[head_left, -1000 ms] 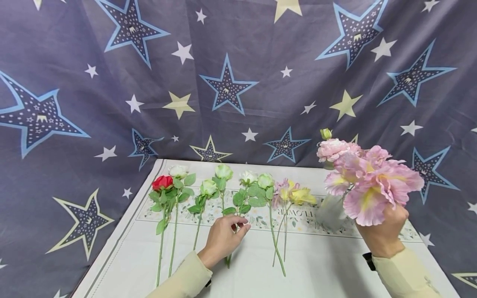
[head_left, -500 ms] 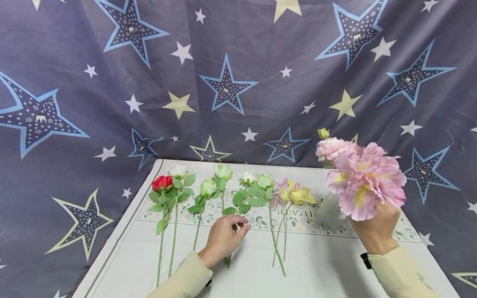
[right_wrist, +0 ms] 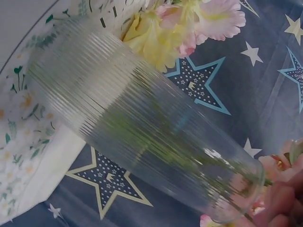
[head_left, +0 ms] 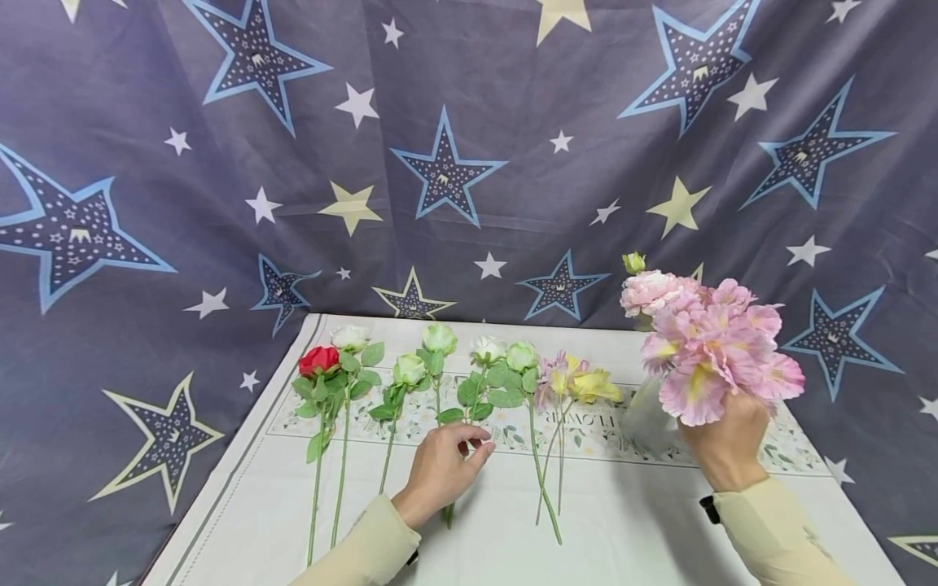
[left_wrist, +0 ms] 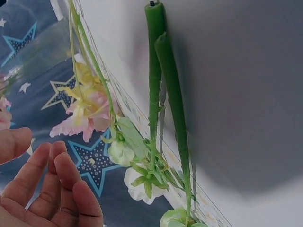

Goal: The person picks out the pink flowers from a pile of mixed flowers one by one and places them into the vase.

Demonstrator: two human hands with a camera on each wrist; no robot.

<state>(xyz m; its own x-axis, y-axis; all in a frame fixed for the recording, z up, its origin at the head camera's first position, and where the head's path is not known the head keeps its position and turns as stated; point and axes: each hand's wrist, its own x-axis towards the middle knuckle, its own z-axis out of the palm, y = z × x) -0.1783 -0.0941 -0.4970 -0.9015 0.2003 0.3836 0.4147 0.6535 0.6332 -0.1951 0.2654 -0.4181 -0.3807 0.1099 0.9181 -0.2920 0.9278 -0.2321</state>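
Observation:
My left hand [head_left: 444, 465] hovers over the stems of the middle roses, fingers loosely bent and holding nothing. In the left wrist view, its fingers [left_wrist: 66, 187] are apart from two green stems [left_wrist: 154, 90]. My right hand [head_left: 729, 439] grips the stem of a large pink flower [head_left: 721, 342] with yellow-centred petals. Those petals hide most of its fingers. Beside it stands a clear ribbed vase [right_wrist: 123, 109] with green stems inside; the right fingers [right_wrist: 280, 201] are close to its rim. A paler pink bloom [head_left: 655, 293] with a green bud rises at the vase's mouth.
Left to right on the white cloth [head_left: 586, 521] lie a red rose [head_left: 318, 360], a white rose [head_left: 350, 337], several pale green and white roses [head_left: 440, 337], then pink and yellow flowers [head_left: 595, 386]. A star-patterned curtain [head_left: 454, 81] hangs behind.
My right hand has shifted left and slightly up, toward the vase, with the pink flower turning along with it. My left hand stays almost still.

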